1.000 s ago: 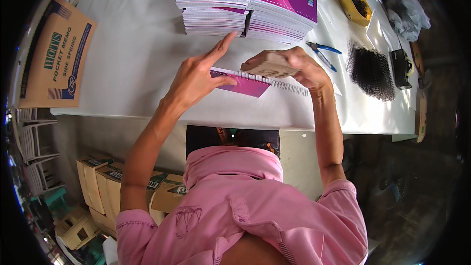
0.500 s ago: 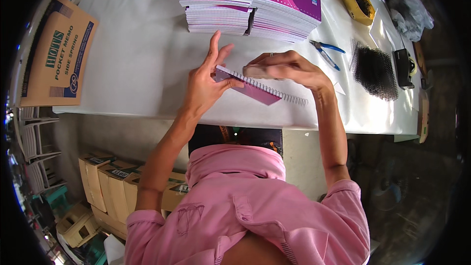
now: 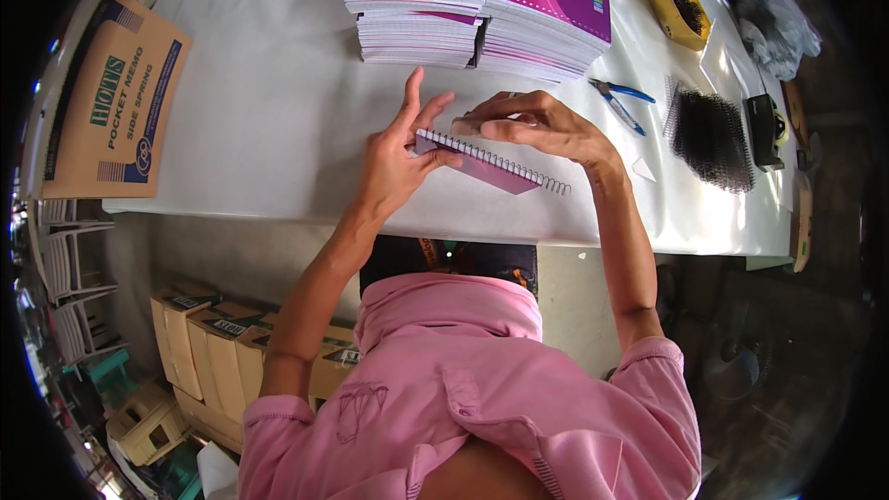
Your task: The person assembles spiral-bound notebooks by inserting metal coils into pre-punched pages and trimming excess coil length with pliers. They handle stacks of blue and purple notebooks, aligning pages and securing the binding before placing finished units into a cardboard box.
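My left hand (image 3: 391, 156) grips a small purple notebook (image 3: 505, 176) by its left end, thumb in front and the index finger raised. A wire coil (image 3: 557, 187) runs through the holes along the notebook's upper edge, and its loose end sticks out past the right corner. Just above the coil is my right hand (image 3: 551, 125), fingers bent and closed round a small greyish-tan piece (image 3: 466, 127) whose kind I cannot make out. Whether that piece touches the coil is not clear.
Behind the notebook stand two stacks of purple notebooks (image 3: 546, 0). To the right lie blue-handled pliers (image 3: 622, 104), a heap of black wire coils (image 3: 708, 137), a tape dispenser (image 3: 765, 132) and a yellow container (image 3: 674, 5). A cardboard box (image 3: 116, 102) sits at the left edge.
The coil has moved leftward along the notebook's edge, so a shorter length sticks out at the right. My right hand has shifted slightly left; my left hand keeps its grip.
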Motion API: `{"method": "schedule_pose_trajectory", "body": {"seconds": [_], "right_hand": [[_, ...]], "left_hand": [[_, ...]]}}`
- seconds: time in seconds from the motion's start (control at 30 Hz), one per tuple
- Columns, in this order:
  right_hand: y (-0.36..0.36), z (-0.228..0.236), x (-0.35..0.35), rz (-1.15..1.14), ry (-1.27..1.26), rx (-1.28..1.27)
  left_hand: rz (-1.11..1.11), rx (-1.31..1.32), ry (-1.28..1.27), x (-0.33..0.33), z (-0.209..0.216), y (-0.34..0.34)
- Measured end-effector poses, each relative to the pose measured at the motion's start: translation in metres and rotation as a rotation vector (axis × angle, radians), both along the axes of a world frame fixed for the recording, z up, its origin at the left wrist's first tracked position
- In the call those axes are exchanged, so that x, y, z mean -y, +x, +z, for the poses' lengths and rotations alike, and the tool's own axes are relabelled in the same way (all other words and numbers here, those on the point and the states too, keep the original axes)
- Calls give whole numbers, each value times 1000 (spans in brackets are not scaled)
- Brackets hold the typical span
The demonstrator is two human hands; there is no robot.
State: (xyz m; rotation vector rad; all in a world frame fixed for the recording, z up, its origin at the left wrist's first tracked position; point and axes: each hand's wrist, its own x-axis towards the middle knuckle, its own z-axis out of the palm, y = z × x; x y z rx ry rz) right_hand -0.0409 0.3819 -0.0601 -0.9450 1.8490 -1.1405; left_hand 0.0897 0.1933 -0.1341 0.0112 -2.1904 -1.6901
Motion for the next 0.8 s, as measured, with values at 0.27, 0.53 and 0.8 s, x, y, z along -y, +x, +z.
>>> {"method": "schedule_pose_trajectory", "body": {"seconds": [0.27,0.53,0.8], "right_hand": [[-5,-3,-38,-122,60,-146],[15,-6,-75,-350,-2,-872],[76,-7,-8,-286,-13,-892]], "left_hand": [[-345,75,65,25,-6,-1],[-440,22,131,25,-4,-2],[-405,86,7,21,-4,0]]}}
